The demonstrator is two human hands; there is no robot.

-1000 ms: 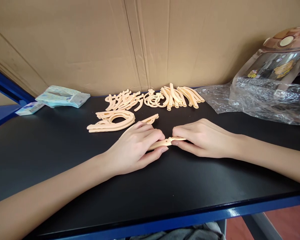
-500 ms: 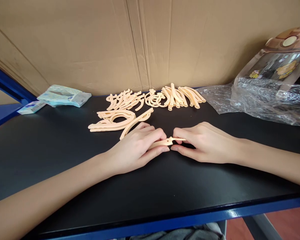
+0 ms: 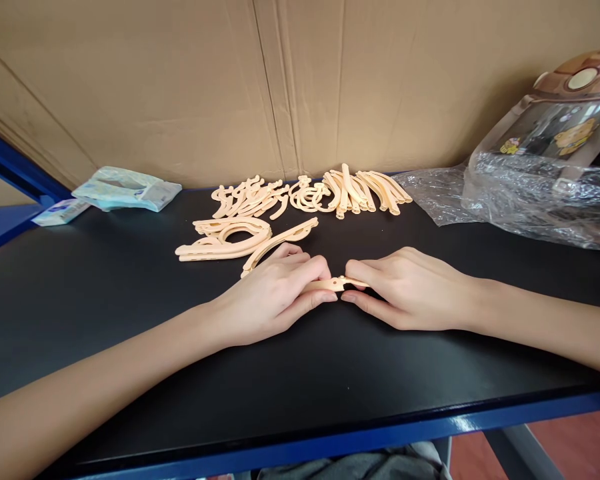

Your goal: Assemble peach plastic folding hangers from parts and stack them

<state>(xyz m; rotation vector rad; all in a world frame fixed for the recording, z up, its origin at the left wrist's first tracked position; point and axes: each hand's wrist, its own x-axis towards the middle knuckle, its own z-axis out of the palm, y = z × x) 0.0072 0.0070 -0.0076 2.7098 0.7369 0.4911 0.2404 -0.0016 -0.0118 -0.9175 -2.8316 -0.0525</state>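
Note:
Pinched in my left hand (image 3: 275, 293) is a peach plastic hanger arm (image 3: 321, 285) with a small round hole near its end. My right hand (image 3: 405, 290) grips a thinner peach piece (image 3: 356, 282) between thumb and fingers, and it meets the arm's end in the gap between my hands. Most of both pieces is hidden by my fingers. Just behind my left hand, a curved hanger piece (image 3: 280, 241) slants up to the right; whether it touches my fingers I cannot tell. Stacked folding hangers (image 3: 220, 250) lie to its left.
Along the cardboard wall (image 3: 180, 87) lie loose small hanger parts (image 3: 250, 199), ring-like hook parts (image 3: 310, 197) and long curved arms (image 3: 347, 193). A tissue pack (image 3: 125, 189) is at left. Clear plastic wrap (image 3: 540, 207) and a drink bottle (image 3: 570, 120) occupy the right.
The thin piece in my right hand has tilted slightly downward against the arm. Behind my left hand, the curved hanger piece has shifted a little to the right. Both grips stay on.

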